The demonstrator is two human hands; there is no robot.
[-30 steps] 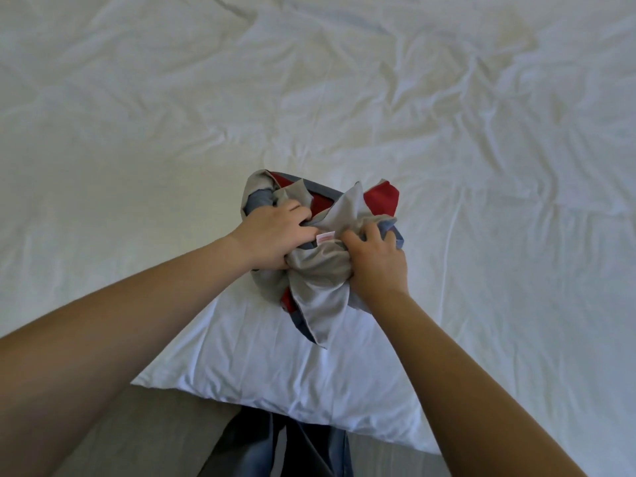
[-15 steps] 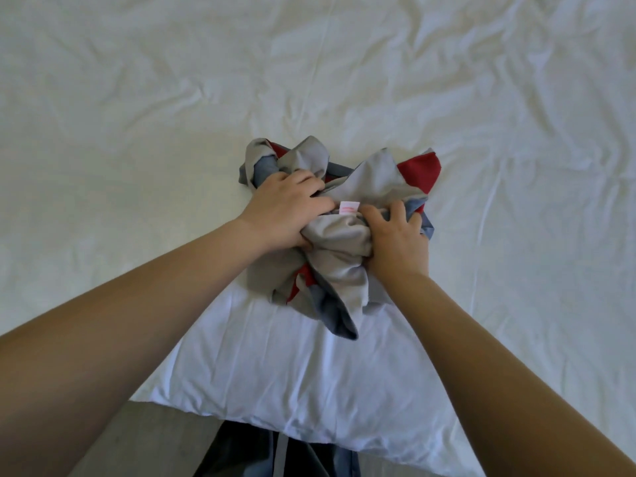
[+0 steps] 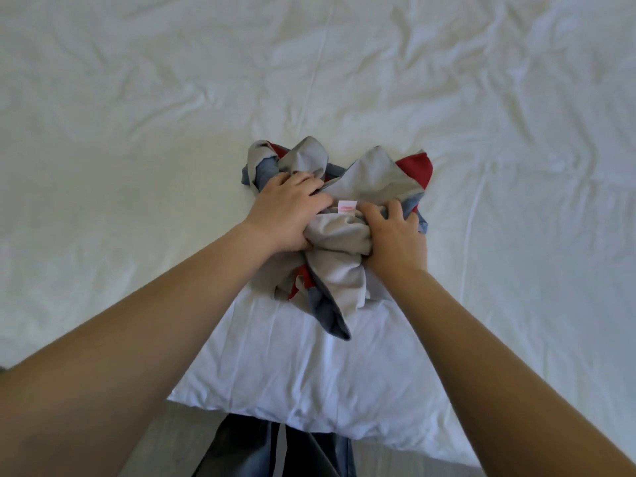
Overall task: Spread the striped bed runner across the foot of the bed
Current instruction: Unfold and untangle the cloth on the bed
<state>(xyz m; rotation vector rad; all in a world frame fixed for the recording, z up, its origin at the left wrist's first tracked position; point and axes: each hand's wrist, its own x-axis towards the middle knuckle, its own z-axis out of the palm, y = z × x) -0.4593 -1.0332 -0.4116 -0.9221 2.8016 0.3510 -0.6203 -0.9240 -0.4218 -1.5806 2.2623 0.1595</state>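
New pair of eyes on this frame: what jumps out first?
The bed runner, a crumpled wad of grey, red and blue, sits mid-frame on the wrinkled white bedding, not yet spread. The left hand and right hand grip it from either side, with a small pink label showing between them.

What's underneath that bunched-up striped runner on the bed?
White bedding shows all around the runner, near the bed's corner. The left hand and right hand grip it from above. Whatever lies directly beneath the bundle is covered.
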